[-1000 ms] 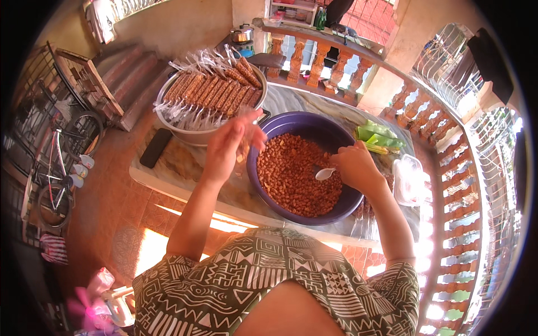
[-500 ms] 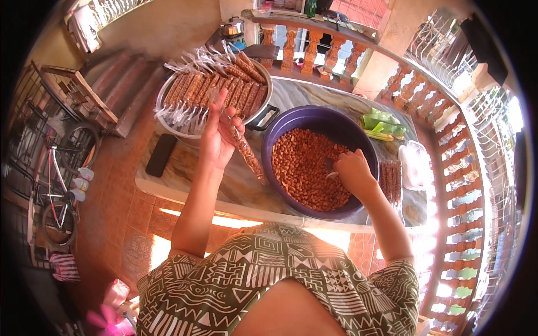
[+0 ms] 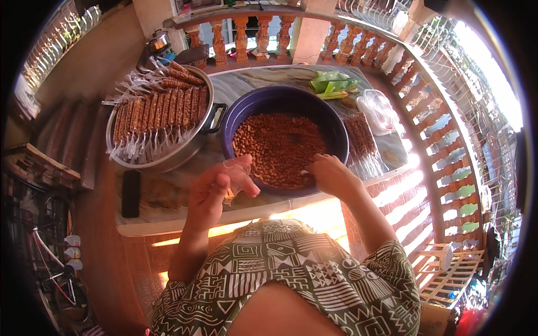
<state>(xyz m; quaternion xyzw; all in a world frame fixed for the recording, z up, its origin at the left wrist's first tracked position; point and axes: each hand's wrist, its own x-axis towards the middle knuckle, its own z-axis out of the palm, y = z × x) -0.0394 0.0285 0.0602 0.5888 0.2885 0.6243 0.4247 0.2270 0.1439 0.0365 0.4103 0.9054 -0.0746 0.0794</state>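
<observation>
My left hand (image 3: 208, 190) is over the table's near edge, to the left of the purple basin. Its fingers are curled around a narrow clear plastic bag (image 3: 228, 196), partly hidden by the fingers, with some brown contents showing. Reddish-brown peanuts (image 3: 280, 145) cover the bottom of the purple basin (image 3: 286, 96). At the basin's near right rim, my right hand (image 3: 335, 176) is closed and reaches inside. A small pale end of something shows at its fingertips; I cannot make out what it is.
Filled narrow bags (image 3: 162, 112) lie in rows in a big metal pot (image 3: 208, 98) at left. A dark phone (image 3: 130, 193) lies in front of it. Right of the basin are more filled bags (image 3: 358, 134), a clear plastic container (image 3: 378, 109) and green leaves (image 3: 333, 83).
My left hand has come down and nearer my body with the bag. The view has swung right, and my right hand has moved to the basin's near rim.
</observation>
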